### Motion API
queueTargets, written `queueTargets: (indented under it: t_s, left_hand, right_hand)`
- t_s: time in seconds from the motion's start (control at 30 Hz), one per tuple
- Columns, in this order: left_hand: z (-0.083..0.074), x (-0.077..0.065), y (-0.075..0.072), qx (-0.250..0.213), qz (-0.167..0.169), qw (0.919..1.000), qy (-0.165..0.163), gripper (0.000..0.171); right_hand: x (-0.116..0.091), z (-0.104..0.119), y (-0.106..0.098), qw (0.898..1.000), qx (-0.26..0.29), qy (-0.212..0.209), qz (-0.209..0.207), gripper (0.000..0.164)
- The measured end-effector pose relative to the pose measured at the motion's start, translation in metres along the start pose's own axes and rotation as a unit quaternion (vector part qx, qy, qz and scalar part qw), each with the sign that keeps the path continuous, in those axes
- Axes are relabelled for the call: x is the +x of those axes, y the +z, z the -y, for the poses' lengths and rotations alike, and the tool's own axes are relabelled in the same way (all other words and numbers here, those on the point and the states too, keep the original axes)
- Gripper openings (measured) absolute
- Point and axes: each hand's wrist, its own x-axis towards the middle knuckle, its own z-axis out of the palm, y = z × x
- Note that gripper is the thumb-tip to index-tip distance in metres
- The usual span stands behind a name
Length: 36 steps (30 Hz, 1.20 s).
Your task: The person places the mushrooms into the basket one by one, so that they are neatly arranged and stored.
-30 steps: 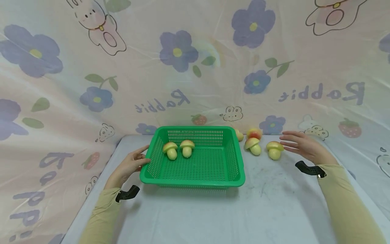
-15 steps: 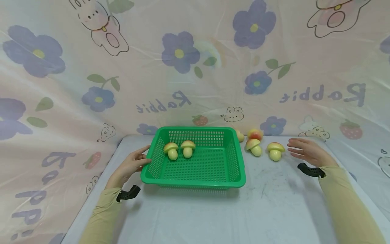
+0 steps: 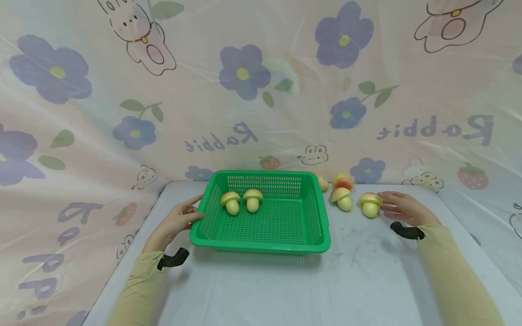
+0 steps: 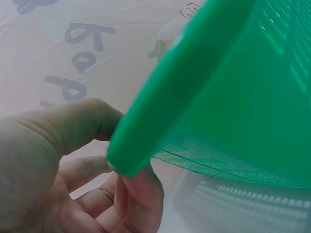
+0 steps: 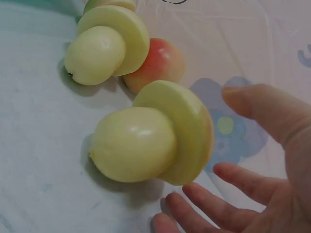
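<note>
My left hand grips the left rim of a green plastic basket, and the left wrist view has that rim between thumb and curled fingers. Two toy mushrooms with pale stems lie inside, toward the back left. Right of the basket, a yellow-green toy mushroom lies on the table, closest to my right hand. That hand's fingers are spread and loosely bent around the cap side. In the right wrist view nothing is gripped; whether a fingertip touches the cap is unclear.
Another toy mushroom lies between the basket and the nearest one. Behind it sits a red-and-yellow round piece. A further pale piece is partly hidden by the basket. A printed cloth hangs along the table's back edge.
My right hand first drew back to the right from the nearest mushroom, then came left to it again. My left hand stays on the basket rim. The whole view has shifted slightly.
</note>
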Motion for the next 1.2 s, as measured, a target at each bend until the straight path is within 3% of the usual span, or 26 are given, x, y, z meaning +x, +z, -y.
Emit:
queueTargets:
  t_s: [0.07,0.23,0.3,0.63,0.87,1.2]
  left_hand:
    - [0.0,0.0,0.0,0.003,-0.001,1.0,0.0,0.073]
    - [0.0,0.0,0.0,0.008,0.001,1.0,0.001,0.074]
    - [-0.001,-0.001,0.0,0.006,0.002,1.0,-0.002,0.073]
    - [-0.017,-0.009,0.006,0.001,0.005,1.0,-0.004,0.072]
    - [-0.001,-0.001,0.001,0.003,0.001,1.0,-0.001,0.073]
    - [0.0,-0.001,0.001,0.009,-0.004,0.9999,0.005,0.074]
  right_hand:
    - [0.002,-0.002,0.001,1.0,0.007,0.005,0.0,0.023]
    - [0.011,-0.003,0.006,0.999,-0.023,0.017,-0.017,0.072]
    - [0.013,-0.001,0.009,0.999,-0.04,0.024,-0.02,0.081]
    - [0.017,0.005,0.021,0.997,-0.065,0.032,-0.032,0.083]
    - [0.018,0.002,0.022,0.997,-0.074,0.02,-0.028,0.076]
    - [0.021,-0.002,0.019,0.996,-0.078,0.018,-0.033,0.077]
